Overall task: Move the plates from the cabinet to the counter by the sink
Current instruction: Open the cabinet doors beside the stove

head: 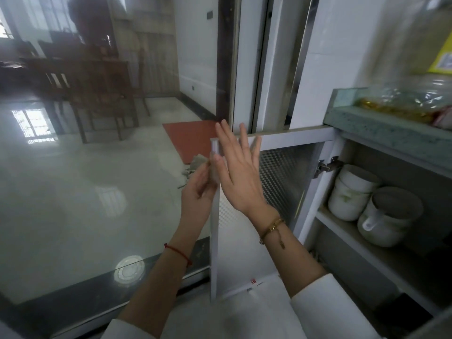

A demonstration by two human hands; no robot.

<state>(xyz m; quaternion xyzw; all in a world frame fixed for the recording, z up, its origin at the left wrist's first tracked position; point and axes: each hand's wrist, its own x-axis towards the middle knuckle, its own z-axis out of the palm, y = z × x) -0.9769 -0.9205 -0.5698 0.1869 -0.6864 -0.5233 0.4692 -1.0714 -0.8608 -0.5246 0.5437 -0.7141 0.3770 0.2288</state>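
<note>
Your left hand [199, 185] gripped the open cabinet door [276, 182] edge; your right hand [241, 167], fingers spread, lay flat against it.

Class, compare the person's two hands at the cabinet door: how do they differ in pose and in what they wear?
The left hand curls round the cabinet door edge; the right hand is spread flat, fingers straight. The left wrist wears a red string, the right a gold bracelet. Both are at the door's free edge.
</note>
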